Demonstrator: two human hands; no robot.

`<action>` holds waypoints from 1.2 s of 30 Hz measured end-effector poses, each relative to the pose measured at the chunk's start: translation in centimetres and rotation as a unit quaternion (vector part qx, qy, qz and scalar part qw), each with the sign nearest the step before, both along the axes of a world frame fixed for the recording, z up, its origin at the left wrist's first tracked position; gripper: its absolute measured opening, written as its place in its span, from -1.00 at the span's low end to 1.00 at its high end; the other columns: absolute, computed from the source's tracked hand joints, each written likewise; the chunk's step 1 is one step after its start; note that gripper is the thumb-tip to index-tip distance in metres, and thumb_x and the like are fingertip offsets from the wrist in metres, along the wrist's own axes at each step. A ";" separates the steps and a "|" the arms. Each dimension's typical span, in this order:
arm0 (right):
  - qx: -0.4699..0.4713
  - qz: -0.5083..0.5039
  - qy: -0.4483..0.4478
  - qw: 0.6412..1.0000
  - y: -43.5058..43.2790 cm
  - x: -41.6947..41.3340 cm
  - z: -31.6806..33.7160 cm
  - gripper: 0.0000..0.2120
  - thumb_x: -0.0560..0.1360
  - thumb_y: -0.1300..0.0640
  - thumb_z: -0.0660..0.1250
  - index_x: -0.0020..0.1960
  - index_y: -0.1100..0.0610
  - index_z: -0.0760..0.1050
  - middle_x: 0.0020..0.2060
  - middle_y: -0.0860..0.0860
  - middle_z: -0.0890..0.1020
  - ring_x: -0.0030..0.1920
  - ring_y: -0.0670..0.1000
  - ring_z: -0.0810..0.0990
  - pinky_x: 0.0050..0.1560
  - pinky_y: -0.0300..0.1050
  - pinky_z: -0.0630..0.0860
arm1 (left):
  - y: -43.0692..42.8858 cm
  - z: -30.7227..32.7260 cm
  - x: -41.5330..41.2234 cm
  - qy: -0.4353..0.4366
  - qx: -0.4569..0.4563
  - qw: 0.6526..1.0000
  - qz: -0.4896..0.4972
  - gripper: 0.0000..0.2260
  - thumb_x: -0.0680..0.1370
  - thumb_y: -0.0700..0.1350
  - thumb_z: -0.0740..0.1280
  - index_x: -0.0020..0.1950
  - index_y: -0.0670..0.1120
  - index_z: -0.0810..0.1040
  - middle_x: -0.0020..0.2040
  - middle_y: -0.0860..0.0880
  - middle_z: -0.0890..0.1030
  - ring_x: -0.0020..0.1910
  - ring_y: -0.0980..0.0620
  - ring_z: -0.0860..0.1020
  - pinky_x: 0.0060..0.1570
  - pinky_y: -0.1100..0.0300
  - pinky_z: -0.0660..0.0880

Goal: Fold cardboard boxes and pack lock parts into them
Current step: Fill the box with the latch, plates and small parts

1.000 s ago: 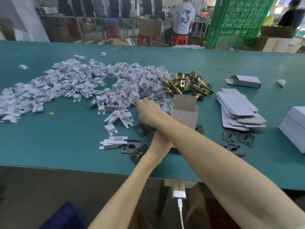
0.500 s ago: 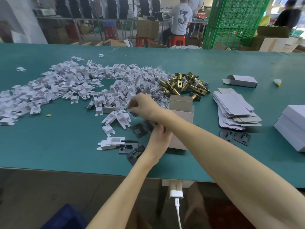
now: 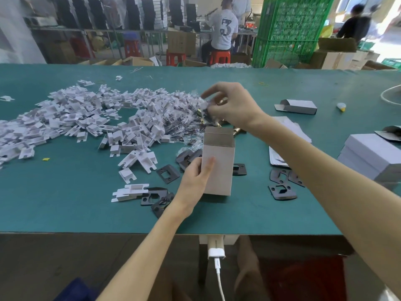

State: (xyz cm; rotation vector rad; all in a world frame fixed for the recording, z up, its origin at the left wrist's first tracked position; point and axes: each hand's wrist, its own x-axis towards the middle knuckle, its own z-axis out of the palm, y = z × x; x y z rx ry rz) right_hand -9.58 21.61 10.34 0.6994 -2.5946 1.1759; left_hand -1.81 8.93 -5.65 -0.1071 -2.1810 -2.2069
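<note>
Across green workbench point(image 3: 65, 209), centre frame: grips upright open-topped box point(image 3: 219, 170) with left hand point(image 3: 195, 177); pinches clear bagged part point(image 3: 207, 107) just above it with right hand point(image 3: 234, 105); one box folded, filling apparently just begun; flat stack point(image 3: 276, 157), right, still to fold.

The green-topped table point(image 3: 65, 203) bears a wide heap of white card inserts point(image 3: 82, 118) on the left, running into small clear packets point(image 3: 180, 118). An open cardboard box point(image 3: 219, 170) stands upright near the front edge, with black strike plates point(image 3: 168, 173) on both sides of it (some overlapping). Flat box blanks point(image 3: 277, 158) and stacked white boxes point(image 3: 373, 155) lie to the right.
</note>
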 end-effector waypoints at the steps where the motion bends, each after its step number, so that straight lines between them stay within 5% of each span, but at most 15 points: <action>1: 0.005 -0.011 -0.005 1.000 0.7 0.1 -0.2 -0.69 0.50 0.38 0.33 0.18 0.15 0.63 -0.18 0.00 0.63 -0.26 -0.03 0.59 -0.19 -0.23 0.57 | 0.0 0.0 0.0 0.000 0.004 1.000 -0.002 -0.59 0.58 0.27 0.27 0.07 -0.07 0.56 -0.09 0.13 0.63 -0.10 0.16 0.57 -0.13 0.28 0.50; 8: 0.095 0.011 0.003 0.995 2.6 1.6 -2.2 -0.77 0.52 0.34 0.33 0.06 0.13 0.68 -0.22 0.00 0.64 -0.22 0.00 0.59 -0.14 -0.19 0.52 | 0.0 -0.1 0.1 0.005 0.017 1.000 -0.002 -0.49 0.57 0.28 0.27 0.11 -0.18 0.51 -0.03 -0.03 0.57 -0.07 0.06 0.55 -0.06 0.10 0.47; 16: 0.197 0.044 0.055 0.978 2.9 2.3 -2.4 -0.74 0.53 0.33 0.26 0.05 0.06 0.65 -0.38 -0.16 0.52 -0.40 -0.15 0.48 -0.24 -0.08 0.47 | 0.0 -0.2 0.1 0.006 0.011 1.000 0.001 -0.58 0.59 0.26 0.28 0.05 -0.12 0.52 -0.15 0.11 0.55 -0.19 0.17 0.51 -0.20 0.29 0.46; 21: 0.211 0.052 0.045 0.975 2.6 2.4 -2.5 -0.81 0.52 0.30 0.31 0.00 0.08 0.65 -0.22 -0.01 0.65 -0.17 0.05 0.64 -0.05 0.04 0.59 | 0.0 -0.4 0.0 0.005 0.009 1.000 -0.001 -0.53 0.62 0.24 0.28 0.11 -0.19 0.52 -0.11 0.06 0.56 -0.15 0.13 0.53 -0.16 0.25 0.47; 26: 0.161 0.036 0.050 0.985 1.9 2.8 -3.0 -0.84 0.50 0.29 0.38 -0.01 0.09 0.66 -0.17 0.01 0.68 -0.11 0.00 0.64 0.01 0.01 0.60 | -0.1 -0.4 0.0 0.007 0.001 1.000 0.002 -0.55 0.63 0.24 0.27 0.07 -0.18 0.50 -0.17 0.11 0.53 -0.18 0.16 0.50 -0.18 0.28 0.44; 30: 0.227 0.010 0.047 0.973 2.5 2.8 -3.0 -0.80 0.52 0.30 0.34 0.09 0.10 0.58 -0.11 0.01 0.68 -0.06 0.07 0.63 0.02 0.09 0.60 | -0.1 -0.3 0.1 0.002 0.008 1.000 0.004 -0.48 0.62 0.24 0.27 0.15 -0.25 0.50 -0.06 -0.01 0.54 -0.09 0.08 0.53 -0.08 0.13 0.47; 36: 0.287 -0.015 0.085 0.954 3.4 2.8 -2.8 -0.83 0.58 0.19 0.34 0.12 -0.01 0.57 -0.07 -0.05 0.69 0.06 0.05 0.51 0.25 0.10 0.36 | 0.0 -0.2 0.1 -0.004 0.004 1.000 0.004 -0.56 0.59 0.26 0.29 0.12 -0.12 0.53 -0.15 0.17 0.61 -0.15 0.22 0.59 -0.19 0.30 0.51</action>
